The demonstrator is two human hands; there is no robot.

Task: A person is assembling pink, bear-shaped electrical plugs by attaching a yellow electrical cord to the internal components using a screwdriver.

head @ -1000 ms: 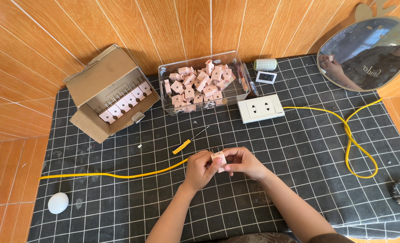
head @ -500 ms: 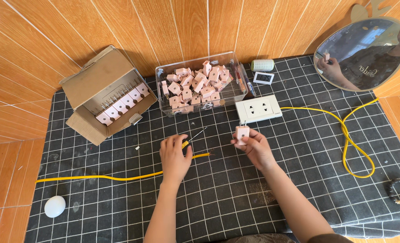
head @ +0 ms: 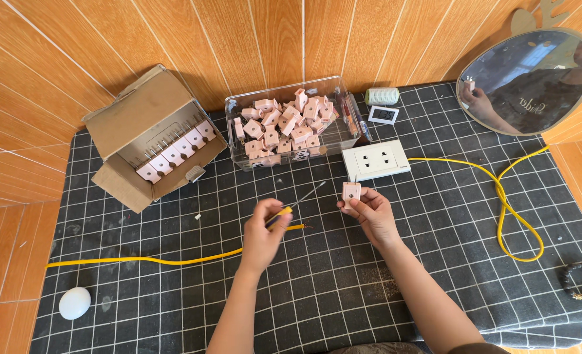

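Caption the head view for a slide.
Right hand holds a small pink plastic plug; left hand grips a yellow-handled screwdriver over the black gridded mat.

Single view only, worn on the head, looking steeply down and slightly forward onto the counter (head: 435,262) from just above. Close enough that both forearms enter from the bottom edge, with the left hand (head: 264,229) and the right hand (head: 371,211) near frame centre. Faces the wood-panelled wall (head: 271,46), which fills the top strip. Reaches sideways to the cardboard box (head: 150,134) at left and the round mirror (head: 533,82) at upper right (its glass gives a second, reversed glimpse of a raised hand). Counter edges slightly tilted in frame, near edge cut off at the bottom. No second camera, so nothing shared between views.
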